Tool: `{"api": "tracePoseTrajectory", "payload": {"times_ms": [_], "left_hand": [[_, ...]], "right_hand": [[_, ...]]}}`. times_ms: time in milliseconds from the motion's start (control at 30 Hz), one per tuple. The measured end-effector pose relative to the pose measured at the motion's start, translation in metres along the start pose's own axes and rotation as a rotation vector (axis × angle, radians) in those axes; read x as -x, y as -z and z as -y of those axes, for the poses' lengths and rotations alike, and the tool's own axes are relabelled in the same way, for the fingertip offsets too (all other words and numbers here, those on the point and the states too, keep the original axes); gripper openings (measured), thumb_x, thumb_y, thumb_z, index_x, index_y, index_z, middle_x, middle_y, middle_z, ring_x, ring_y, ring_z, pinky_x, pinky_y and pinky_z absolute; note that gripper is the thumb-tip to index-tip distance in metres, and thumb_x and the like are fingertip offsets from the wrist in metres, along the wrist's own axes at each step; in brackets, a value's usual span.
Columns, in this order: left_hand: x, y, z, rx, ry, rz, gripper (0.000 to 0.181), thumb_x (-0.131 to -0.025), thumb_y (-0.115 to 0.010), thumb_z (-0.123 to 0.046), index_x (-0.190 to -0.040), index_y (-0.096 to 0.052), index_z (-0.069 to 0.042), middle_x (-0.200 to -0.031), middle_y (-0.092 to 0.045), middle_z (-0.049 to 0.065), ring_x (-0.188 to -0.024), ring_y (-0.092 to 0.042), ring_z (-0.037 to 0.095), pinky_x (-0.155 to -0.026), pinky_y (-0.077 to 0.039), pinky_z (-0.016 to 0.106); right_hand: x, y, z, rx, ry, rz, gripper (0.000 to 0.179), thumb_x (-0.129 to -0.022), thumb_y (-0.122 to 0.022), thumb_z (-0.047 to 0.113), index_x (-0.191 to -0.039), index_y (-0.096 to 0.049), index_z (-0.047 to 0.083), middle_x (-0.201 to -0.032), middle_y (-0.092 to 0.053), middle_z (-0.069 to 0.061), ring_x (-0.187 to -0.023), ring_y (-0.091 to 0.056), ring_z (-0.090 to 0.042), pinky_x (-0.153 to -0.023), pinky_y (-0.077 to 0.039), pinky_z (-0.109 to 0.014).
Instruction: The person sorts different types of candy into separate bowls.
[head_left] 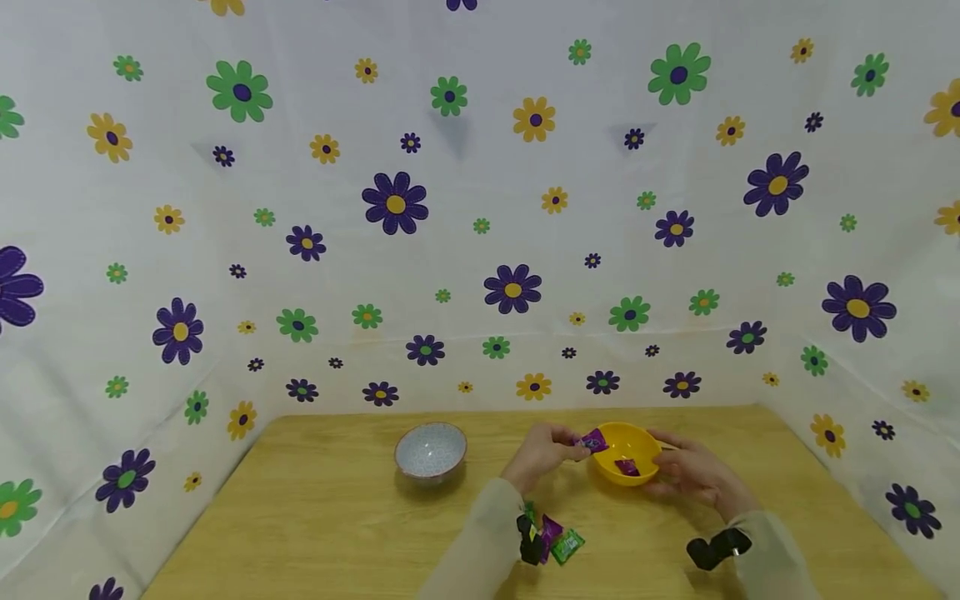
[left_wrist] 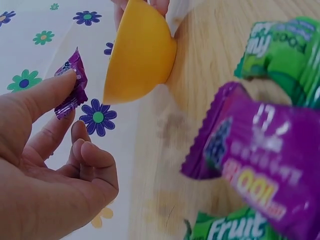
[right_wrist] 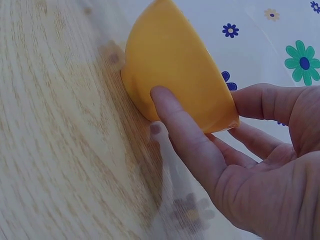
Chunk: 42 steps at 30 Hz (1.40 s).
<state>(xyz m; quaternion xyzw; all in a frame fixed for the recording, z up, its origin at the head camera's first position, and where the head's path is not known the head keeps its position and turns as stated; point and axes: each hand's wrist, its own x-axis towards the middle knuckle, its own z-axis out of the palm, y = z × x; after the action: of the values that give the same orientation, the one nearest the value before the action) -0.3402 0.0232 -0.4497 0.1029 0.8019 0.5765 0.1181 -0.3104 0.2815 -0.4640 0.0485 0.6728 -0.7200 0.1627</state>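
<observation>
My left hand (head_left: 543, 453) pinches a purple wrapped candy (head_left: 592, 441) between thumb and fingertip, at the left rim of a yellow bowl (head_left: 619, 478). The left wrist view shows that candy (left_wrist: 73, 85) just off the bowl (left_wrist: 142, 50), with the other fingers curled loosely below. Another purple candy (head_left: 627, 467) lies inside the bowl. My right hand (head_left: 696, 475) holds the bowl from its right side. In the right wrist view, its fingers (right_wrist: 187, 130) lie along the outer wall and at the rim of the bowl (right_wrist: 172, 60).
Purple and green wrapped candies (head_left: 567, 546) lie on the wooden table (head_left: 322, 500) beneath the left forearm, which partly hides them. A pale bowl with a reddish rim (head_left: 431, 452) stands to the left. A flowered sheet (head_left: 465, 250) surrounds the table at the back and sides.
</observation>
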Motion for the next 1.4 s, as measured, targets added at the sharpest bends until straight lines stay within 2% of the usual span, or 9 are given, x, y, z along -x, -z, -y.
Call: {"api": "tracePoseTrajectory", "payload": {"times_ms": [167,233,400,667,900,1233,1400], "left_hand": [[-0.001,-0.009,0.000,0.012,-0.001,0.000,0.011,-0.084,-0.077,-0.016,-0.092,-0.072,-0.011,-0.088,-0.065,-0.001,-0.085,-0.057,0.019,-0.086,-0.047,0.036],[-0.001,-0.014,0.000,0.008,-0.002,-0.002,0.010,-0.084,-0.077,-0.016,-0.091,-0.071,-0.011,-0.088,-0.066,0.000,-0.085,-0.056,0.018,-0.087,-0.046,0.037],[-0.003,-0.023,-0.002,0.010,0.016,-0.026,0.012,-0.083,-0.078,-0.017,-0.089,-0.070,-0.010,-0.088,-0.064,0.000,-0.085,-0.053,0.017,-0.086,-0.044,0.037],[-0.005,-0.030,-0.005,0.012,0.025,-0.052,0.016,-0.082,-0.078,-0.015,-0.094,-0.069,-0.009,-0.091,-0.059,0.002,-0.083,-0.051,0.017,-0.074,-0.044,0.027],[-0.003,-0.022,-0.006,0.022,-0.001,-0.028,0.021,-0.084,-0.077,-0.013,-0.102,-0.068,-0.007,-0.094,-0.059,0.003,-0.082,-0.051,0.017,-0.071,-0.042,0.027],[0.001,0.000,-0.002,0.024,-0.004,-0.036,0.022,-0.085,-0.075,-0.016,-0.104,-0.067,-0.008,-0.100,-0.064,0.003,-0.088,-0.055,0.019,-0.084,-0.047,0.036],[0.003,0.012,0.002,0.000,-0.025,-0.010,0.025,-0.086,-0.074,-0.017,-0.107,-0.067,-0.006,-0.101,-0.065,0.003,-0.091,-0.055,0.019,-0.087,-0.047,0.038]], "right_hand": [[0.001,0.002,-0.001,-0.003,-0.010,0.000,0.068,-0.097,-0.046,-0.001,-0.157,-0.014,0.005,-0.157,-0.010,-0.033,-0.120,-0.048,-0.036,-0.095,-0.050,-0.052],[0.001,0.002,-0.002,-0.011,-0.011,0.002,0.069,-0.097,-0.047,-0.001,-0.157,-0.013,0.005,-0.157,-0.011,-0.032,-0.121,-0.049,-0.036,-0.095,-0.050,-0.052],[-0.001,-0.001,-0.004,-0.019,-0.006,0.002,0.069,-0.096,-0.048,-0.001,-0.156,-0.014,0.004,-0.157,-0.012,-0.032,-0.136,-0.036,-0.048,-0.094,-0.051,-0.051],[-0.004,-0.001,-0.005,-0.012,-0.009,0.003,0.069,-0.096,-0.046,-0.002,-0.157,-0.013,0.004,-0.156,-0.013,-0.033,-0.137,-0.033,-0.049,-0.095,-0.050,-0.052],[-0.004,-0.002,-0.002,-0.002,0.000,0.019,0.068,-0.097,-0.043,-0.002,-0.157,-0.012,0.004,-0.156,-0.012,-0.033,-0.137,-0.032,-0.048,-0.095,-0.051,-0.051],[-0.002,0.000,0.001,-0.015,-0.005,0.014,0.069,-0.097,-0.044,-0.001,-0.157,-0.010,0.005,-0.157,-0.008,-0.032,-0.138,-0.029,-0.049,-0.096,-0.050,-0.052],[-0.001,-0.001,0.001,-0.019,-0.008,0.005,0.068,-0.097,-0.044,-0.002,-0.157,-0.012,0.005,-0.157,-0.010,-0.032,-0.138,-0.029,-0.049,-0.095,-0.051,-0.051]]}}
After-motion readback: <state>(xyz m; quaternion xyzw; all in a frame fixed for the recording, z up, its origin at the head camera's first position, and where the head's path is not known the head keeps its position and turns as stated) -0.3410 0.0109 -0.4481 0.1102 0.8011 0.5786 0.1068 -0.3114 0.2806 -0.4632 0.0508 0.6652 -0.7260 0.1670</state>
